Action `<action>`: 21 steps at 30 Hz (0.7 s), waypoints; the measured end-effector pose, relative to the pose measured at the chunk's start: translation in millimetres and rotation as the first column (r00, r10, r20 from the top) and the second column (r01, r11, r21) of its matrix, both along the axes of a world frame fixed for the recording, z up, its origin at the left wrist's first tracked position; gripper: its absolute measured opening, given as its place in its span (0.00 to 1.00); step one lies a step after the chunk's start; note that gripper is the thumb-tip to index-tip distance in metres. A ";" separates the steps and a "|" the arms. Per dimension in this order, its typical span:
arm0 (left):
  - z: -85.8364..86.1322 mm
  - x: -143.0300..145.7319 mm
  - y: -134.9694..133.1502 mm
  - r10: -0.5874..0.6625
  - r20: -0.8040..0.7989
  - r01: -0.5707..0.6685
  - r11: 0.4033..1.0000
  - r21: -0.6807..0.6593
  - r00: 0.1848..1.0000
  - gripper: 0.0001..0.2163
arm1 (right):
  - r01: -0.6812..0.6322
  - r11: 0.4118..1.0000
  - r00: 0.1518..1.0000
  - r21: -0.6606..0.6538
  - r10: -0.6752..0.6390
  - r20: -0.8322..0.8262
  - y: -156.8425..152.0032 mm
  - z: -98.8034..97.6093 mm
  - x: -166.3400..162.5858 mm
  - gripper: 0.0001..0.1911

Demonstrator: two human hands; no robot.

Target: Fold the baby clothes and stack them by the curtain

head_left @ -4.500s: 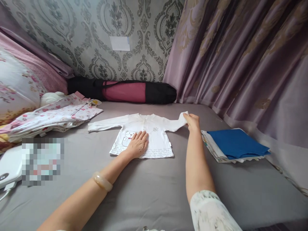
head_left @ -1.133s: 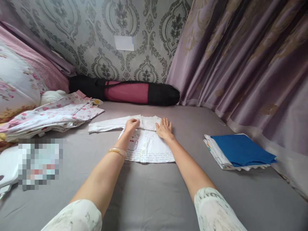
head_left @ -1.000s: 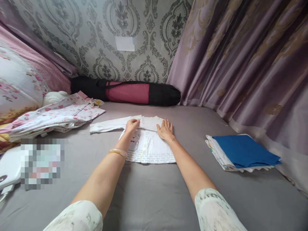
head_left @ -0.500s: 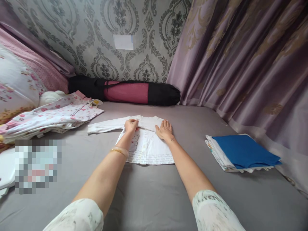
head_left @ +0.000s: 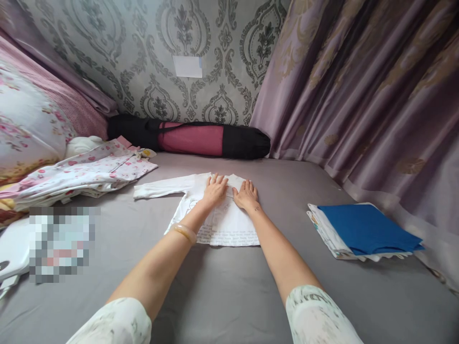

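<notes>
Out on the gray sheet [head_left: 222, 296], a little white shirt [head_left: 234, 224] is laid flat with its hem toward the person, so I'll use it as the landmark for everything else. One long sleeve [head_left: 163, 186] sticks out from the shirt on the person's left, and there's an outline drawing [head_left: 191, 205] on the front, partly hidden by the left forearm, plus rows of small lettering near the hem.

Both hands are on the shirt, side by side. The left hand [head_left: 215, 189], the one with the pale bangle [head_left: 183, 233] on the forearm, lies palm down on the upper middle, fingers fanned. The right hand [head_left: 246, 196] is just beside it on the shirt's upper right edge, also palm down, fingers a bit apart. So neither grip is clamped on anything; both are spread wide and flat on the cloth.

Right of the shirt, well apart, sits a neat stack of pale clothes [head_left: 330, 241] with a blue cloth [head_left: 369, 229] on top. Left of the shirt, a pile of pink-printed clothes [head_left: 86, 172] lies near the sleeve cuff. Closer to the person than that pile, also left of the shirt, are a white device [head_left: 14, 248] with a cable and a pixelated patch [head_left: 62, 243], no clue what's under it. Behind the shirt, a long black-and-pink bag [head_left: 191, 138] stretches along the patterned wall [head_left: 215, 28].
</notes>
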State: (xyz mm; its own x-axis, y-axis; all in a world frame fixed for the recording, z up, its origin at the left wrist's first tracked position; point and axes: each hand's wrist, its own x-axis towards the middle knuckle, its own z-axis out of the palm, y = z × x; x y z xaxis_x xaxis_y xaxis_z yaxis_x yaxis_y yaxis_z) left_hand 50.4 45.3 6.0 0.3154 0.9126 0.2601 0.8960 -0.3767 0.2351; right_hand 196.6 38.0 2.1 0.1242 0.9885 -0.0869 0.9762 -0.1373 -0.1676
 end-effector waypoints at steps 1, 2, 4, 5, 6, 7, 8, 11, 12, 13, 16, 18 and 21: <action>-4.9 4.5 -0.1 -0.058 -0.031 0.057 0.998 -0.023 0.998 0.19 | 0.002 1.000 1.000 0.001 -0.002 0.001 0.3 -0.4 0.1 0.38; -9.6 8.0 0.4 -0.086 -0.052 0.084 0.995 -0.048 0.995 0.20 | 0.003 1.000 1.000 0.003 -0.003 0.001 0.6 -0.8 0.3 0.38; -17.5 11.2 2.7 -0.100 -0.075 0.094 0.992 -0.085 0.992 0.21 | 0.003 1.000 1.000 0.008 -0.003 -0.001 0.6 -1.1 0.6 0.38; -20.2 11.2 4.1 -0.100 -0.081 0.092 0.991 -0.095 0.992 0.22 | 0.004 1.000 1.000 0.010 -0.004 -0.004 0.5 -1.2 0.6 0.38; -22.0 10.3 5.4 -0.098 -0.086 0.090 0.991 -0.098 0.991 0.22 | 0.004 1.000 1.000 0.011 -0.004 -0.006 0.2 -1.3 0.6 0.38; -23.0 8.8 6.5 -0.098 -0.091 0.089 0.991 -0.098 0.991 0.22 | 0.005 1.000 1.000 0.012 -0.005 -0.008 -0.2 -1.3 0.4 0.39; -23.2 6.8 7.5 -0.101 -0.095 0.092 0.991 -0.092 0.990 0.22 | 0.007 1.000 1.000 0.012 -0.007 -0.008 -0.6 -1.3 0.2 0.39; -21.5 0.1 9.0 -0.099 -0.104 0.091 0.993 -0.080 0.990 0.22 | 0.004 1.000 1.000 0.016 -0.004 -0.003 -1.5 -0.8 -0.4 0.38; -20.6 -2.4 9.2 -0.087 -0.101 0.079 0.994 -0.082 0.991 0.23 | 0.002 1.000 1.000 0.015 -0.002 -0.002 -1.4 -0.2 -0.5 0.38; -19.8 -5.0 9.2 -0.067 -0.097 0.058 0.995 -0.087 0.993 0.23 | 0.001 1.000 1.000 0.009 -0.001 -0.002 -1.1 0.6 -0.5 0.38; -18.2 -13.9 8.5 0.006 -0.080 -0.013 0.995 -0.095 0.997 0.24 | -0.005 1.000 1.000 -0.025 0.005 0.009 1.1 3.8 0.1 0.38; -18.2 -19.7 7.6 0.031 -0.072 -0.038 0.994 -0.101 0.997 0.24 | -0.048 0.999 0.999 0.005 0.048 0.026 3.1 4.9 0.7 0.37; -19.1 -25.4 6.2 0.029 -0.061 -0.036 0.992 -0.123 0.998 0.24 | -0.159 0.983 0.987 0.087 0.157 0.025 6.2 2.4 1.6 0.35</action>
State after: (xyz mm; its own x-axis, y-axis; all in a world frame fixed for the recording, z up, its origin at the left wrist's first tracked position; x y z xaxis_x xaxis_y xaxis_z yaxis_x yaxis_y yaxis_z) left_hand 25.0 51.5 -13.1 0.2965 0.9467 0.1261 0.9211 -0.3183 0.2243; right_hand 198.3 44.2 4.5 -0.0337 0.9994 0.0024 0.9875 0.0337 -0.1542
